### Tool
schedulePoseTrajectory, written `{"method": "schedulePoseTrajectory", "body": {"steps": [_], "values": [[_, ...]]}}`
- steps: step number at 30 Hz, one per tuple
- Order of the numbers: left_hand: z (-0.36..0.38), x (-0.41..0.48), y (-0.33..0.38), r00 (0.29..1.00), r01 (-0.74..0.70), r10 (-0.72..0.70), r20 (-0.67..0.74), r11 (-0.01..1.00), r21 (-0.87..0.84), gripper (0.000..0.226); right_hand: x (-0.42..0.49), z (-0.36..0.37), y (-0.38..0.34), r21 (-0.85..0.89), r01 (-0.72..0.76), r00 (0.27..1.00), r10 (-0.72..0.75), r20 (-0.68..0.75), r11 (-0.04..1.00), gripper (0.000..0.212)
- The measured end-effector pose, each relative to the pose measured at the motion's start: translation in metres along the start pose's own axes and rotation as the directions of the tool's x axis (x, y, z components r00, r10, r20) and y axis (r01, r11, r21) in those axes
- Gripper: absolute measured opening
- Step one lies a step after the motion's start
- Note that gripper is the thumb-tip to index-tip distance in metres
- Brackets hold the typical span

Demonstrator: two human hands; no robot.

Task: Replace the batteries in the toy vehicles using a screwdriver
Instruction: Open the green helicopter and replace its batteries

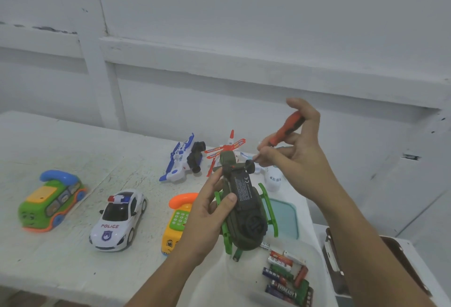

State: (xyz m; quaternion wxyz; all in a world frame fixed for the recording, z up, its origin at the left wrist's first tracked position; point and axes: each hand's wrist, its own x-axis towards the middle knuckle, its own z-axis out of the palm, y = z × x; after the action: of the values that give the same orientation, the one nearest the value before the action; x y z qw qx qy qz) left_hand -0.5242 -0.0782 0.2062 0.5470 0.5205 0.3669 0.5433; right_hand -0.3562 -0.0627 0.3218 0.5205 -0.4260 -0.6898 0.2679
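Left hand (pixel 207 211) grips helicopter (pixel 246 211); right hand (pixel 296 152) holds screwdriver (pixel 286 130).

Police car (pixel 119 221) on surface (pixel 73 140). Wheeled phone toy (pixel 52 200) left of police car; second phone toy (pixel 178 223) just right. Jet toy (pixel 181 160) behind police car, rightward. Helicopter (pixel 246 211) in left hand (pixel 207 214), further right of police car; screwdriver (pixel 286 128) in right hand (pixel 297 150), behind that. Batteries (pixel 285 277) in tub (pixel 219 282), far right, nearer front.
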Motion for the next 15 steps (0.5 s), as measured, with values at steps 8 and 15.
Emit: {"method": "schedulePoseTrajectory", "body": {"steps": [8,15], "values": [[0.003,0.000,0.004,1.000,-0.007,0.007,-0.018,1.000,0.002,0.048,-0.003,0.006,0.015,0.164,-0.047,0.990,0.068,-0.122,0.985,0.070],[0.005,0.003,0.005,1.000,-0.003,0.003,-0.024,0.999,0.035,0.045,-0.007,0.008,0.020,0.098,0.043,0.994,-0.032,-0.105,0.994,0.071]]}}
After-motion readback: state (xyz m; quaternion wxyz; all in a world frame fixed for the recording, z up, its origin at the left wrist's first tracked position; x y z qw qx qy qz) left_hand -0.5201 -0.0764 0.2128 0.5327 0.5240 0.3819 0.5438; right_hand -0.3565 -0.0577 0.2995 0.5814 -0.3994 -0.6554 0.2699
